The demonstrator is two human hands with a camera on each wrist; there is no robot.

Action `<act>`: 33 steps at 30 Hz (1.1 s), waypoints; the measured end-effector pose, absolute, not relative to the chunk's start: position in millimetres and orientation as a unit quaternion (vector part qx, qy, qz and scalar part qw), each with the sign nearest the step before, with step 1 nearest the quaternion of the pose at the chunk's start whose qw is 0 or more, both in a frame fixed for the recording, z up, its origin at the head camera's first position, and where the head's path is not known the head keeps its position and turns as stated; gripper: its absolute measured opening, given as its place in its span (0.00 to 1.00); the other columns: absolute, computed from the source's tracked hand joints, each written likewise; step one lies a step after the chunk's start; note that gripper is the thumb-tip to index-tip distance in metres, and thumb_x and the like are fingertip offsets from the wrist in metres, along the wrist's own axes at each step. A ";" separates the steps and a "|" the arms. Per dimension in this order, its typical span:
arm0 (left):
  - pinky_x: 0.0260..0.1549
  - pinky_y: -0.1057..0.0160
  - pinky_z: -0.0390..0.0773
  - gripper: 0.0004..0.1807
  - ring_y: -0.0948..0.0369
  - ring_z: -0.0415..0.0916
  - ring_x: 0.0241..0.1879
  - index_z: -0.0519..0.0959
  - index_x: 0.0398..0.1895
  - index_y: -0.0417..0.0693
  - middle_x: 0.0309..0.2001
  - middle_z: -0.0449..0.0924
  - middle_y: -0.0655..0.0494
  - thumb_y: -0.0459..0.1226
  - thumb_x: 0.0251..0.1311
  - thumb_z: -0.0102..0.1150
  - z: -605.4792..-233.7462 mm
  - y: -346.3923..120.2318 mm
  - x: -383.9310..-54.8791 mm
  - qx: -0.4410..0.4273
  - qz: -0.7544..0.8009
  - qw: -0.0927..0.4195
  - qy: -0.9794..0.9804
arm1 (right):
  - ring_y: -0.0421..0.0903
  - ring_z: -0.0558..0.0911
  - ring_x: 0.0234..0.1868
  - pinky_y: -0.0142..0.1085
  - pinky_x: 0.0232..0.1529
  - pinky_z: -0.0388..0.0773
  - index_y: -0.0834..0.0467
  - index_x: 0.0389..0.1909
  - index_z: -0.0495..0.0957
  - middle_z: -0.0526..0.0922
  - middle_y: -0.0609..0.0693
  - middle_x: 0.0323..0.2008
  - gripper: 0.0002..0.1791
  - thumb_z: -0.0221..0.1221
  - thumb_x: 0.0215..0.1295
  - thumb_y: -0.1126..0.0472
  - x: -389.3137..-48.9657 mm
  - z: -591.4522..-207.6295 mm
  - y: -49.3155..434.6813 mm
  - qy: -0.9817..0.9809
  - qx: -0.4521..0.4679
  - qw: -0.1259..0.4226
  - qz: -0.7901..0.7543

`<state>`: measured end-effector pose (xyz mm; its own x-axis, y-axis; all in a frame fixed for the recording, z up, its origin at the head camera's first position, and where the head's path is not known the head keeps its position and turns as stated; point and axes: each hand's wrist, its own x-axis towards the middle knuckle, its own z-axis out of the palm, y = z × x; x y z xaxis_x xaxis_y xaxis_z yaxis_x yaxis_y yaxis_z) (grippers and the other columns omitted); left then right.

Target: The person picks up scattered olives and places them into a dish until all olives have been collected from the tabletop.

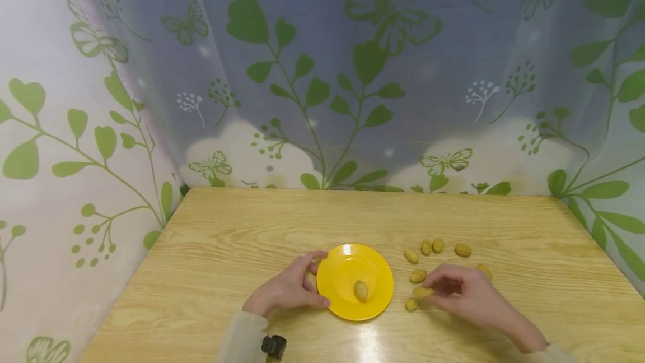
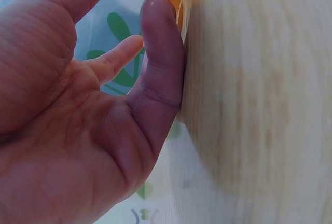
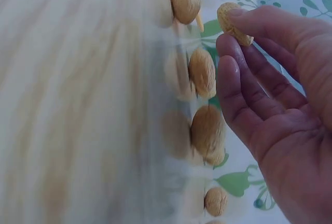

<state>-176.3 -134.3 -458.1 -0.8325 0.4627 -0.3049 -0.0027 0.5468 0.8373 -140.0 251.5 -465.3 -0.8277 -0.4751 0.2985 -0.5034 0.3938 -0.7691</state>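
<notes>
My left hand (image 1: 288, 285) holds a yellow plate (image 1: 337, 265) at its left rim, thumb at the near side and fingers farther back. One unshelled peanut (image 1: 361, 291) lies on the plate, a little below its middle. To the right of the plate, my right hand (image 1: 472, 299) pinches another peanut (image 3: 228, 17) between thumb and fingertips. Around that hand several more peanuts are scattered on the table, among them a peanut (image 1: 418, 276) just behind the fingertips and a peanut (image 1: 411, 305) in front of them. One peanut (image 1: 484, 271) is partly hidden behind the right hand.
The wooden table (image 1: 242, 223) reaches back to a curtain (image 1: 312, 60) printed with leaves and butterflies. Farther back on the right lie a row of peanuts, with one peanut (image 1: 462, 250) standing off by itself. A black device (image 1: 274, 346) sits at the left wrist.
</notes>
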 end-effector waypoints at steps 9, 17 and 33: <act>0.43 0.62 0.78 0.50 0.60 0.80 0.38 0.60 0.77 0.57 0.57 0.67 0.47 0.40 0.52 0.79 -459.4 -135.4 -177.6 0.137 0.458 0.257 0.840 | 0.34 0.83 0.35 0.32 0.35 0.83 0.50 0.42 0.85 0.87 0.45 0.38 0.10 0.71 0.61 0.63 -150.3 -464.3 234.2 -0.831 0.304 -0.015 0.465; 0.44 0.61 0.77 0.50 0.59 0.80 0.38 0.60 0.77 0.57 0.57 0.67 0.47 0.40 0.52 0.79 -459.2 -135.2 -176.8 0.134 0.455 0.257 0.842 | 0.34 0.83 0.36 0.33 0.34 0.84 0.51 0.43 0.85 0.88 0.48 0.38 0.09 0.71 0.62 0.63 -156.1 -465.0 215.4 -0.817 0.333 -0.025 0.470; 0.42 0.63 0.77 0.50 0.60 0.79 0.38 0.61 0.77 0.59 0.57 0.67 0.47 0.38 0.51 0.79 -456.6 -133.5 -174.7 0.130 0.463 0.260 0.837 | 0.33 0.82 0.37 0.31 0.35 0.83 0.49 0.40 0.86 0.87 0.45 0.37 0.07 0.71 0.62 0.60 -161.5 -465.7 189.7 -0.831 0.331 -0.048 0.444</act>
